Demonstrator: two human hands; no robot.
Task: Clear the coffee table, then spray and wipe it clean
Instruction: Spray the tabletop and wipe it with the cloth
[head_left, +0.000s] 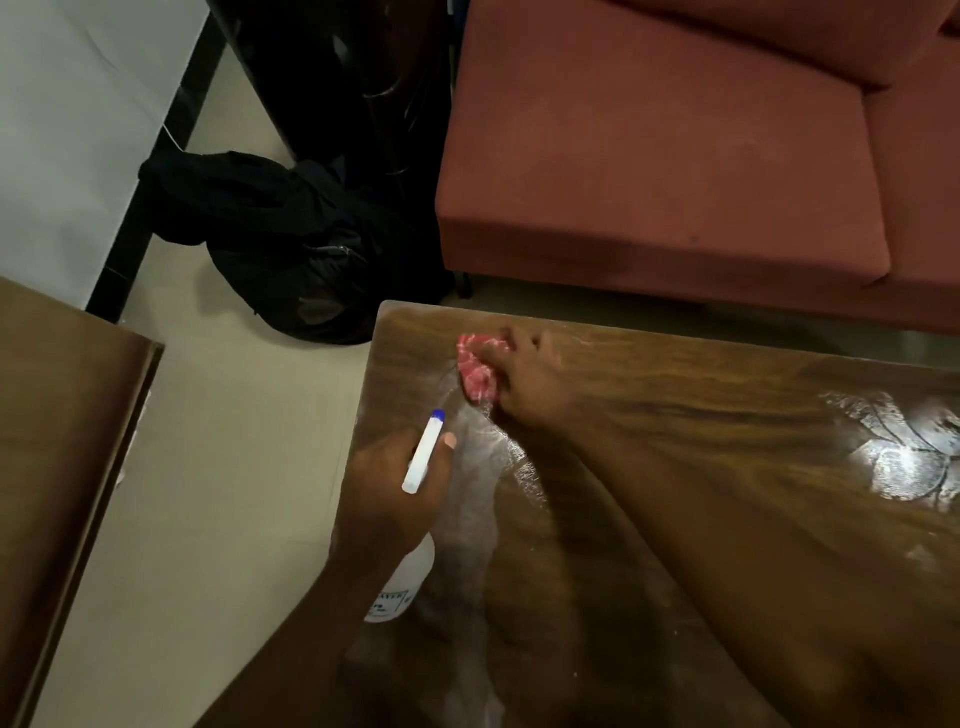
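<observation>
The brown wooden coffee table fills the lower right, its top wet and streaked. My right hand presses a crumpled red-and-white cloth onto the table's far left corner. My left hand grips a white spray bottle with a blue nozzle tip, held over the table's left edge and pointing toward the cloth. The bottle's lower body shows below my wrist.
A rust-red sofa stands just beyond the table. A black bag lies on the pale tiled floor at the left of the sofa. Another brown wooden surface sits at the left edge.
</observation>
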